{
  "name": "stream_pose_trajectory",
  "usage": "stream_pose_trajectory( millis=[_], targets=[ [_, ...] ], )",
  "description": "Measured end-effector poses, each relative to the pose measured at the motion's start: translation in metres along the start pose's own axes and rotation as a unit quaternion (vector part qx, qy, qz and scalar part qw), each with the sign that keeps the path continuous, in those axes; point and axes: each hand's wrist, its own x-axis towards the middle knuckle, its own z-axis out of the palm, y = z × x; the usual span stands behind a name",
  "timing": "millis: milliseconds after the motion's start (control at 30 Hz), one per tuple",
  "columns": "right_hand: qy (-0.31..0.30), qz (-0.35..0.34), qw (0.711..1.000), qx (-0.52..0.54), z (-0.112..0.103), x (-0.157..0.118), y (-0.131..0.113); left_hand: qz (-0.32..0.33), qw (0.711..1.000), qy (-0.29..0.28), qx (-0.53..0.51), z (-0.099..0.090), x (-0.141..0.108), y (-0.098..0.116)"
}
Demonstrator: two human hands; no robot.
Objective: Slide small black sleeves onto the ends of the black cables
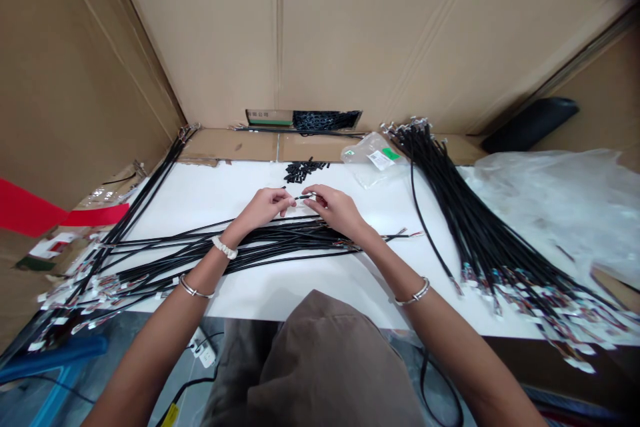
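Note:
My left hand (273, 205) and my right hand (334, 205) meet over the white table, fingertips a short gap apart. A short black tube (304, 197) spans that gap, pinched at its right end by my right fingers. My left thumb and forefinger are closed at its other side, on something too small to make out. Just beyond the fingers lies a pile of short black tubes (304, 169). Under my wrists stretches a loose bundle of black cables (280, 240), with bare wire ends at the right and white connectors at the left.
A thick bundle of black cables (450, 207) lies at the right, and more cables (150, 193) run along the left edge. A clear plastic bag (367, 177) lies behind my right hand. Plastic sheeting (555, 193) covers the far right. Cardboard walls (325, 33) enclose the white table (295, 293).

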Motion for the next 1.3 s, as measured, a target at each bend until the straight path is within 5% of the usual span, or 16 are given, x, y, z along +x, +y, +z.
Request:
stream_pose_trajectory(
  millis=[533, 900, 1300],
  targets=[
    [0.011, -0.014, 0.999, -0.029, 0.004, 0.001, 0.008, -0.005, 1.000, -0.015, -0.008, 0.001, 0.000, 0.001],
    [0.060, 0.047, 0.994, 0.082, -0.012, -0.005, -0.008, -0.031, 0.996, -0.028, -0.080, 0.000, 0.001, 0.001],
    [0.012, 0.051, 0.996, -0.068, -0.010, -0.008, -0.016, -0.020, 0.998, -0.017, -0.063, 0.003, 0.004, -0.008]
  ],
)
